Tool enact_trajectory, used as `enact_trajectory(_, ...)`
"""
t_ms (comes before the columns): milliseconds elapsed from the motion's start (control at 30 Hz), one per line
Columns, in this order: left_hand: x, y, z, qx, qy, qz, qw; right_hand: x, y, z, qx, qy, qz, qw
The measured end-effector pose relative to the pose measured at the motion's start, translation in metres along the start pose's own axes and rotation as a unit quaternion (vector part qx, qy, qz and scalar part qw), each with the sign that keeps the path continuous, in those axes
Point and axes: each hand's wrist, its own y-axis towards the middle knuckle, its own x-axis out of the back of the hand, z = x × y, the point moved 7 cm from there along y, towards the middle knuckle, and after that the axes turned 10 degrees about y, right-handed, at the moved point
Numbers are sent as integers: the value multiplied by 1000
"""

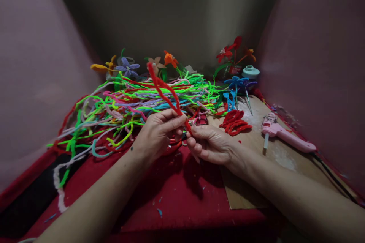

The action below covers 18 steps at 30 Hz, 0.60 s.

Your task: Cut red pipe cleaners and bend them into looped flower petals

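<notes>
Two bare forearms enter from the bottom edge, no sleeves in sight. Left hand (158, 133): no rings, no watch or band at the wrist; one small dark speck near the wrist. Right hand (210, 145): likewise unadorned, short plain nails, wrist bare.

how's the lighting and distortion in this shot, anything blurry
Head view: dim, light centred on the pipe cleaner pile; the hands, left hand and right hand, cast soft shadows on the red cloth; the side walls bow with wide-angle distortion; forearms at the bottom edge look slightly soft.
</notes>
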Motion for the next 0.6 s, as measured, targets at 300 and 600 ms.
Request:
enact_trajectory(300,3,-7,-7,-25,80,-58,995,0,1,4,54,-61,-8,997)
enact_trajectory(600,3,-5,2,-7,36,-46,998,-10,-6,16,130,-182,-26,974)
